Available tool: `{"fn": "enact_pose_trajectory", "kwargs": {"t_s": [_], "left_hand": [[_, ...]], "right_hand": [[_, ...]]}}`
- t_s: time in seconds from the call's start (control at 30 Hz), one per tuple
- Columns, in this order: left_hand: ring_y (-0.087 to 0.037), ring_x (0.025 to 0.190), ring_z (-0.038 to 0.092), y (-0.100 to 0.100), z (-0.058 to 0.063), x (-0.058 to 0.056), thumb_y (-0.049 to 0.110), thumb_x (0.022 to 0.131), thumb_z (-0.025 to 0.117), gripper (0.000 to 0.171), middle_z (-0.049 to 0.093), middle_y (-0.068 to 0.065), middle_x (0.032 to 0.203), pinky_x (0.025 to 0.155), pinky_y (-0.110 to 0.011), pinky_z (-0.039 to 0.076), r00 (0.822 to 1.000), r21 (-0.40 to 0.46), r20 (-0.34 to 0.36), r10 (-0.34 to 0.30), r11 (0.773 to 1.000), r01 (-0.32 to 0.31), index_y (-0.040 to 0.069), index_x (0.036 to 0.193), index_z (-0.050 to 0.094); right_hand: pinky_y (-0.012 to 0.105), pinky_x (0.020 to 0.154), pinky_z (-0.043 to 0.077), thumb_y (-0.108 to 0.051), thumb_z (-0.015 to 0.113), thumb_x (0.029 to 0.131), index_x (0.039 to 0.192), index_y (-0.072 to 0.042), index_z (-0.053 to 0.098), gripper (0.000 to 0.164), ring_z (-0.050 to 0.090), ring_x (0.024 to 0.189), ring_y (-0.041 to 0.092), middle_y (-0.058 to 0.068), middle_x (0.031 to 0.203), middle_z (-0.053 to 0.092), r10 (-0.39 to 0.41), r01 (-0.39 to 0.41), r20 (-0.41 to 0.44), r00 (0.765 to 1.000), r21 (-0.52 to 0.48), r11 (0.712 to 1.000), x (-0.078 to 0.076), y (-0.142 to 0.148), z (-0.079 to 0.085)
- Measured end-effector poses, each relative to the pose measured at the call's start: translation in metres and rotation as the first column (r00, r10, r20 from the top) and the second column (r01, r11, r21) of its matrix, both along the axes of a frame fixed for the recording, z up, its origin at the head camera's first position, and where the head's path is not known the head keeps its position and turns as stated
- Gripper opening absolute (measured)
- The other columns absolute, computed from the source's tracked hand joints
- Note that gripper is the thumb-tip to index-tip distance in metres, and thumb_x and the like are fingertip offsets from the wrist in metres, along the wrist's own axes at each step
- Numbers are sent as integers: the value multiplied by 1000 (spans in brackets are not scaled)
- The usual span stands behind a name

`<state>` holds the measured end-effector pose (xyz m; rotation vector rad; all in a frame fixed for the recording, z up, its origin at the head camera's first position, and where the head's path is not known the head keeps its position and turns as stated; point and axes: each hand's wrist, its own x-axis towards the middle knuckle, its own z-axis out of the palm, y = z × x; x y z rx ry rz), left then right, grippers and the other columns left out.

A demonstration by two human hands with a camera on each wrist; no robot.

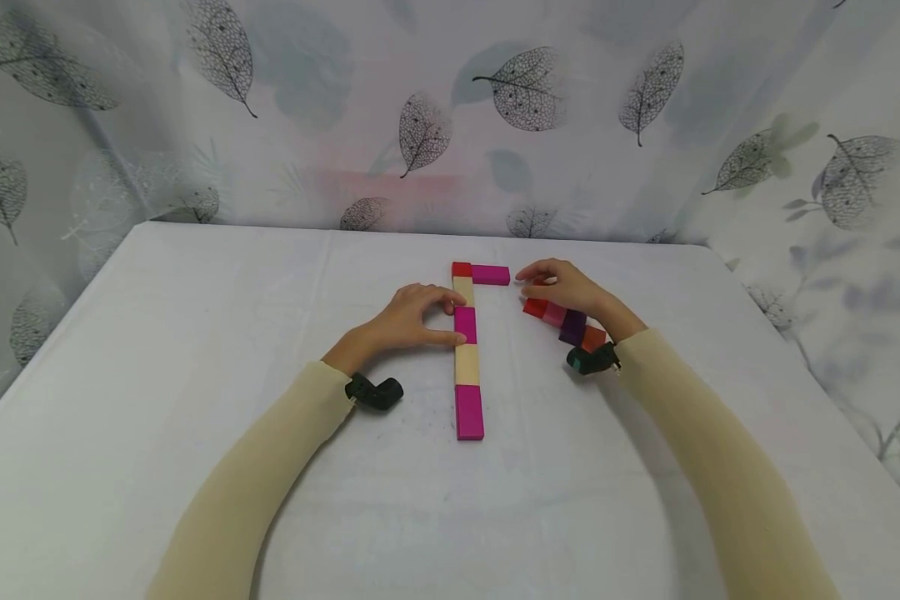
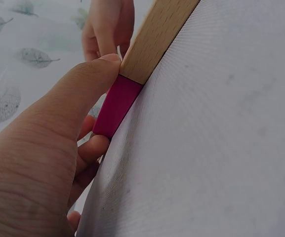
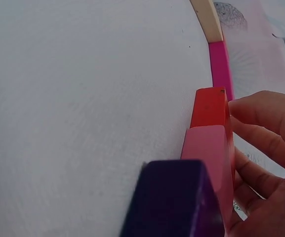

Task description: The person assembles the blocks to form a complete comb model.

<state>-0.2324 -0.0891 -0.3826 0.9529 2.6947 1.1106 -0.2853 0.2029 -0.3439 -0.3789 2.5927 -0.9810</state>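
In the head view, several flat blocks form a straight row: a red block [image 1: 462, 269] at the far end, then wooden and magenta blocks by turns. My left hand [image 1: 408, 318] is at the row's left side, its thumb and index finger pinching the middle magenta block [image 1: 466, 325]; the left wrist view shows its thumb beside the joint with a wooden block [image 2: 154, 42]. Another magenta block [image 1: 491, 275] points right from the far end. Beyond a slanting line of red, pink [image 3: 205, 145], purple [image 3: 167, 197] and orange blocks, my right hand [image 1: 562, 285] has loosely bent fingers beside the red block [image 3: 210, 106].
A white cloth covers the table [image 1: 232, 292]. Behind it hangs a leaf-patterned curtain [image 1: 292, 100]. The orange block [image 1: 594, 338] is close to the dark device [image 1: 592, 359] on the right wrist. A similar dark device [image 1: 375, 392] is on the left wrist.
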Motion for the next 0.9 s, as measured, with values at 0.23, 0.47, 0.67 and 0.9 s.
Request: {"fn": "enact_pose_trajectory", "kwargs": {"t_s": [0.23, 0.47, 0.67, 0.9], "left_hand": [[-17, 108, 48, 0, -1, 0, 36, 81, 78, 55, 60, 0, 107, 110, -46, 23, 1000, 11, -4, -11, 1000, 11, 14, 128, 60], [-17, 108, 49, -1, -2, 0, 36, 81, 78, 55, 60, 0, 107, 110, -46, 22, 1000, 13, -5, -8, 1000, 8, 14, 128, 60], [-17, 107, 49, -1, -2, -1, 36, 81, 78, 54, 60, 0, 107, 110, -46, 23, 1000, 11, -7, -4, 1000, 4, 14, 127, 60], [-16, 107, 48, -1, 0, 0, 36, 81, 78, 54, 59, 0, 107, 110, -45, 22, 1000, 9, -1, -6, 1000, 6, 15, 128, 60]], "right_hand": [[52, 103, 40, -23, 60, 97, 134, -4, 54, 42, 42, 128, 37, 19, 135, 49, 24, -24, -2, 1000, 10, 1000, 5, 4, 2], [52, 105, 38, -24, 64, 95, 133, -6, 56, 43, 41, 128, 35, 16, 139, 47, 77, -77, 5, 997, -1, 997, 5, 12, -1], [51, 102, 40, -25, 70, 91, 132, -8, 57, 47, 42, 123, 31, 14, 133, 50, 86, -86, -6, 996, 3, 996, 5, 16, -3], [49, 99, 40, -28, 72, 88, 133, -12, 57, 50, 38, 124, 30, 12, 136, 45, 102, -102, 6, 995, 8, 995, 10, 18, -2]]}}
